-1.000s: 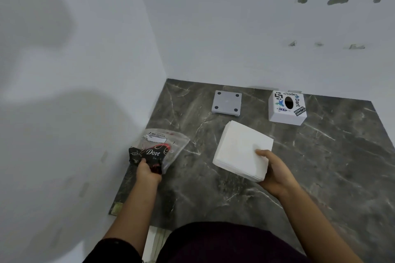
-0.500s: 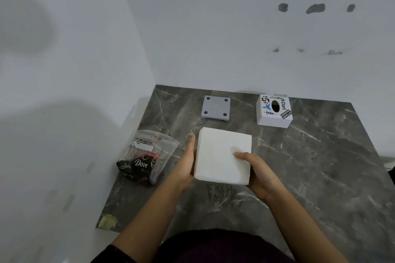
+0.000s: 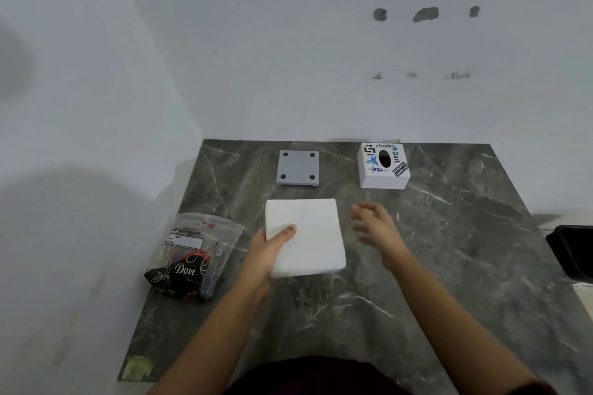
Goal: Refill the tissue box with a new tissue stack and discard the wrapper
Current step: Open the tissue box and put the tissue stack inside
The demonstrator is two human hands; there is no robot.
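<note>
A white tissue stack is held over the middle of the dark marble table. My left hand grips its near left corner, thumb on top. My right hand hovers to the right of the stack, fingers spread and blurred, touching nothing. The white tissue box cover, with stickers and an oval hole on top, stands at the back right. The grey base plate of the box lies at the back, left of the cover. The empty plastic wrapper, printed "Dove", lies at the table's left edge.
White walls close off the left side and the back of the table. A black container shows at the right edge of the view, beyond the table. A yellowish patch sits on the table's near left corner.
My left hand let go of the wrapper and took the stack's left side. My right hand has released the stack and moved off to the right.
</note>
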